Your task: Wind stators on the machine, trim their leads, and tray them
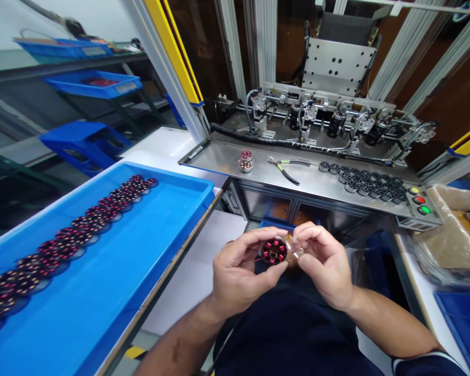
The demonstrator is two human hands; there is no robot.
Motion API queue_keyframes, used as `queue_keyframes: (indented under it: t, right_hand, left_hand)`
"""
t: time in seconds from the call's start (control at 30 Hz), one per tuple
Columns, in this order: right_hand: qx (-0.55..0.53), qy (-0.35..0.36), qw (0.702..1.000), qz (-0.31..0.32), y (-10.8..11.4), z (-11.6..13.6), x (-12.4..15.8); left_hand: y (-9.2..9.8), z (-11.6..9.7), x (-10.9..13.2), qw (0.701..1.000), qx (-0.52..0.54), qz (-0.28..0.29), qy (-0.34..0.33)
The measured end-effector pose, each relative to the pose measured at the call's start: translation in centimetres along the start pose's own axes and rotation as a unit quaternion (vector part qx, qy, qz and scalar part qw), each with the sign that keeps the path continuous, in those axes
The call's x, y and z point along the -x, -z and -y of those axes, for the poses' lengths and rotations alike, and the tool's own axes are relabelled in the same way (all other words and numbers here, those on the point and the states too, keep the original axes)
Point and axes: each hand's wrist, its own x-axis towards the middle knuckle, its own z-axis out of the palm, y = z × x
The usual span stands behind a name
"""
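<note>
My left hand (237, 277) grips a round motor stator (274, 251) by its edge, between thumb and fingers. Red wire coils ring its dark face, which is tilted up toward me. Close beside it, my right hand (329, 266) pinches a small, shiny, clear piece (297, 253) that looks like plastic; its exact kind is unclear. Both hands are above my lap, in front of the steel bench. On that bench stand two more wound stators (246, 163), one behind the other, left of a pair of pliers (285, 169) with green-and-black handles.
A blue tray (172, 230) on the left holds a long band of wound stators (78, 230). Several black cores (368, 183) stand on the steel bench (219, 159), near the control buttons (419, 199). Behind is a winding machine (332, 120). A cardboard box (442, 224) is at right.
</note>
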Motion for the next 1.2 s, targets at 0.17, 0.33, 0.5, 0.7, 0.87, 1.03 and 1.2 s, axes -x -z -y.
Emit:
queue_keyframes:
  t: [0.17, 0.33, 0.5, 0.7, 0.87, 1.03, 1.2]
  right_hand:
    - [0.085, 0.047, 0.995, 0.029, 0.2, 0.6, -0.1]
    - [0.119, 0.076, 0.990, -0.005, -0.1, 1.1, -0.3]
    - [0.132, 0.088, 0.987, 0.026, -0.2, 1.6, -0.6]
    - [0.177, 0.145, 0.973, 0.015, 0.3, 2.1, -0.3]
    - [0.223, 0.211, 0.949, 0.078, 1.4, 2.6, -0.9]
    - [0.244, 0.267, 0.927, 0.104, 1.3, 3.1, -1.3]
    - [0.254, 0.254, 0.933, 0.021, 0.4, 2.9, 0.0]
  left_hand:
    - [0.4, -0.1, -0.3, 1.000, -0.008, -0.001, 0.006]
    - [0.2, -0.2, -0.4, 0.999, -0.043, 0.009, -0.029]
    - [0.3, -0.3, -0.2, 0.995, -0.085, 0.019, -0.056]
    - [0.2, -0.4, -0.2, 0.993, -0.092, 0.038, -0.055]
    - [-0.1, -1.4, -1.0, 0.997, 0.029, 0.070, 0.013]
    - [-0.4, -1.9, -1.2, 0.995, 0.031, 0.088, 0.046]
    - [-0.6, -1.4, -0.6, 0.996, -0.067, 0.052, -0.034]
